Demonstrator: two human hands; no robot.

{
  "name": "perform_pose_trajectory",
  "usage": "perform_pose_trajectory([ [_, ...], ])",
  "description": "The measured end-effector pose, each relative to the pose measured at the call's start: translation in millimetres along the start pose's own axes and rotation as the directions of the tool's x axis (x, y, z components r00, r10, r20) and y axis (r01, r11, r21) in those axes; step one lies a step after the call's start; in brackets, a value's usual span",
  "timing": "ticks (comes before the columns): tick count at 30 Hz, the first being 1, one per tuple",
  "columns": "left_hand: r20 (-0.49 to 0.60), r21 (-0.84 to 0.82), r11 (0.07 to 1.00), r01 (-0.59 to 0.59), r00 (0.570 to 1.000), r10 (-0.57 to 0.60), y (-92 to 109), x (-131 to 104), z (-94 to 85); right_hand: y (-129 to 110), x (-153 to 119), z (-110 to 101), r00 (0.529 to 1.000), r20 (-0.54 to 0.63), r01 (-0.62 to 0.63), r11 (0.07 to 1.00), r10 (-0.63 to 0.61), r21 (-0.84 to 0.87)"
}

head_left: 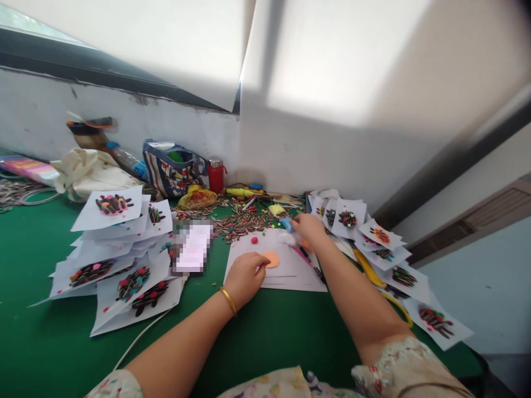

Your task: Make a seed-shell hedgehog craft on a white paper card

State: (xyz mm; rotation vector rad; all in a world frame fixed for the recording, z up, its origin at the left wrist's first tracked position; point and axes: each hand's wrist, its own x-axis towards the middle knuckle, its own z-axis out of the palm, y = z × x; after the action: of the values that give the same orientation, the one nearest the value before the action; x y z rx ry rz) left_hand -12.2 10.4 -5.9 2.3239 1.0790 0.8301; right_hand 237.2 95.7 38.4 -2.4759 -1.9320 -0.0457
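Note:
A stack of white paper [244,251] lies in front of me on the green table. On it is a flat orange oval, apparently modelling clay [272,259]. My left hand [246,278], with a gold bangle at the wrist, has its fingers curled and fingertips at the oval's left edge. Further back, my right hand [309,229] pinches a small blue packet [287,223] at the paper's far edge. A red ball [254,240] sits near the paper's top. Pens [305,256] lie by its right side, and a second orange piece [306,245] shows under my right wrist.
Sunflower seeds [236,221] are strewn behind the paper. Seed-decorated sheets pile up at left [124,260] and right [404,276]. A phone [193,247], a red flask [215,176], a striped bag [176,166] and a yellow packet [276,209] stand or lie around.

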Motion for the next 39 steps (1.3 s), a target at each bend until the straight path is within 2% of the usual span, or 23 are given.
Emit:
perform_pose_trajectory([
  [4, -0.01, -0.004, 1.0, -0.006, 1.0, 0.006, -1, 0, -0.2, -14, 11, 12, 0.999, 0.041, -0.03, 1.0, 0.029, 0.002],
  [7, -0.02, -0.012, 1.0, -0.005, 1.0, 0.005, -2, 1, -1.0, -20, 18, 11, 0.998, 0.043, -0.043, 0.999, 0.042, 0.016],
  [11, -0.108, -0.079, 0.997, 0.009, 0.994, -0.018, -3, 2, -3.3, -25, 4, -1, 0.998, -0.062, 0.001, 0.998, 0.003, 0.055],
  [14, -0.247, -0.217, 0.972, 0.09, 0.958, -0.144, -6, 4, -5.8, -35, -31, -4, 0.975, -0.185, 0.139, 0.985, -0.119, 0.1],
  [16, -0.282, -0.306, 0.939, 0.16, 0.926, -0.249, -8, 5, -7.0, -41, -61, 0, 0.876, -0.35, 0.414, 0.89, -0.333, 0.189],
  [18, -0.237, -0.34, 0.918, 0.205, 0.926, -0.295, -7, 7, -7.2, -43, -89, 6, 0.781, -0.419, 0.586, 0.776, -0.463, 0.235],
  [20, -0.127, -0.325, 0.92, 0.219, 0.954, -0.272, -5, 6, -6.2, -40, -110, 12, 0.75, -0.415, 0.642, 0.719, -0.516, 0.266],
  [24, -0.008, -0.345, 0.909, 0.235, 0.967, -0.253, 4, 2, -1.0, -29, -130, 24, 0.752, -0.422, 0.639, 0.717, -0.507, 0.278],
  [29, 0.075, -0.324, 0.904, 0.281, 0.96, -0.271, 8, -3, 5.8, -23, -138, 37, 0.709, -0.502, 0.677, 0.678, -0.496, 0.287],
  [33, 0.117, -0.346, 0.898, 0.273, 0.962, -0.247, 8, -2, 5.4, -22, -140, 41, 0.697, -0.536, 0.686, 0.659, -0.476, 0.307],
  [39, 0.121, -0.378, 0.887, 0.267, 0.964, -0.239, 13, -1, 1.4, -16, -141, 37, 0.711, -0.529, 0.687, 0.619, -0.463, 0.381],
])
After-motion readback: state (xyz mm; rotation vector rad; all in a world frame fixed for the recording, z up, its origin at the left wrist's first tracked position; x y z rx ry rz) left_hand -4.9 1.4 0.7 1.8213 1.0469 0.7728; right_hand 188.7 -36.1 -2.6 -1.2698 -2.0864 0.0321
